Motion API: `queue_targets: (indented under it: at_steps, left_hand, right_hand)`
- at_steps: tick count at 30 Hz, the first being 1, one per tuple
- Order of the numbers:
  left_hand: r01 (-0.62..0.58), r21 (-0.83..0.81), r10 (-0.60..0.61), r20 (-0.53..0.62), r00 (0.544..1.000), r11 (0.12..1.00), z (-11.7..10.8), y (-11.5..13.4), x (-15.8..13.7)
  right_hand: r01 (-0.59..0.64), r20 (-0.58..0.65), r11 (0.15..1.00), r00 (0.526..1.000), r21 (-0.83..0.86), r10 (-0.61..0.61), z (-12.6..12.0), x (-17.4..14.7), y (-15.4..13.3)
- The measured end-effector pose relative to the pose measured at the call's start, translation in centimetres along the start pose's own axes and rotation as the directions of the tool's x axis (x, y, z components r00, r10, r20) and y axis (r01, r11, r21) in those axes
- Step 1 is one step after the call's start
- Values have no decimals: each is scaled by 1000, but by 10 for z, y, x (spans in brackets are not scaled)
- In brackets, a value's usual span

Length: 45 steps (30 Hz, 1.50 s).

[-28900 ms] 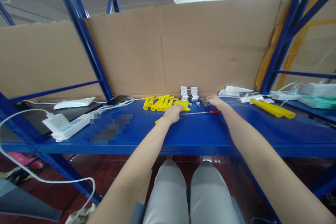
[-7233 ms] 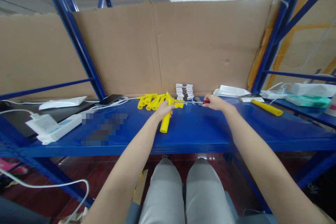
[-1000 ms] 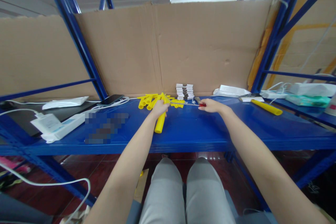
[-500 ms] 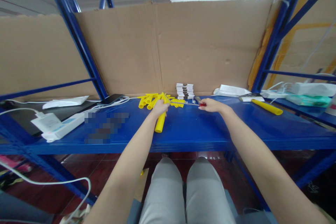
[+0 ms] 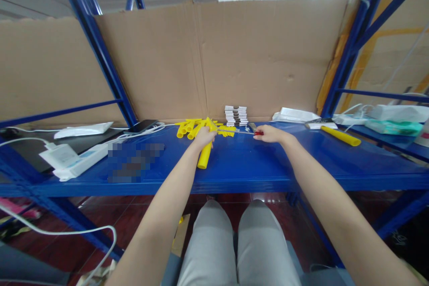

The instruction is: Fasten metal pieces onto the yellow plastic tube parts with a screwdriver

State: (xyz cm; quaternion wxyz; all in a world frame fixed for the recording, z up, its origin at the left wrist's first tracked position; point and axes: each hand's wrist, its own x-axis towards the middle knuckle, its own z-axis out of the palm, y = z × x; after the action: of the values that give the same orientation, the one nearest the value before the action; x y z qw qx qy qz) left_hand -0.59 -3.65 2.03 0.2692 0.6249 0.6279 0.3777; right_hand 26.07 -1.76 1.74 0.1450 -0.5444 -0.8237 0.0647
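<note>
My left hand (image 5: 204,136) is wrapped round a yellow tube (image 5: 204,156), whose near end tilts toward the shelf's front edge. My right hand (image 5: 268,134) grips the red handle of a screwdriver (image 5: 258,133). Its thin metal shaft points left and reaches the tube just by my left fingers; whether the tip is inside the tube cannot be made out. Behind my left hand lies a loose pile of yellow tubes (image 5: 187,128). Small yellow pieces (image 5: 228,132) lie between my hands, close behind the shaft.
A stack of small white packets (image 5: 236,116) stands against the cardboard (image 5: 254,58). At right are a white packet (image 5: 295,115) and another yellow tube (image 5: 341,136). A power strip (image 5: 82,163), cables and a dark phone (image 5: 144,126) occupy the left of the blue shelf (image 5: 248,161).
</note>
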Motion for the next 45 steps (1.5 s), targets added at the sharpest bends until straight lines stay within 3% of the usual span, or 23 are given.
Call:
queue_targets:
  at_steps: [11,21,29,37,45]
  left_hand:
    - [5,-4,-5,-8,1000,1000,-1,0,0]
    - [8,7,-7,-44,999,1000,-3,2,-1]
    - [20,-50,-21,-18,1000,999,-4,4,-3]
    - [34,-20,-35,-20,999,999,-6,6,-6]
    - [43,-2,-43,-16,999,999,-5,2,-2]
  right_hand:
    - [9,-43,999,999,-44,-10,-3,-4,-9]
    - [4,-148,981,988,-194,-33,-6,-8,-17]
    - [8,-6,981,1000,-195,-9,-5,-7,-26]
    - [29,-98,977,994,-211,-51,-4,-8,-22]
    - [13,24,978,1000,-208,-8,-1,-5,-24]
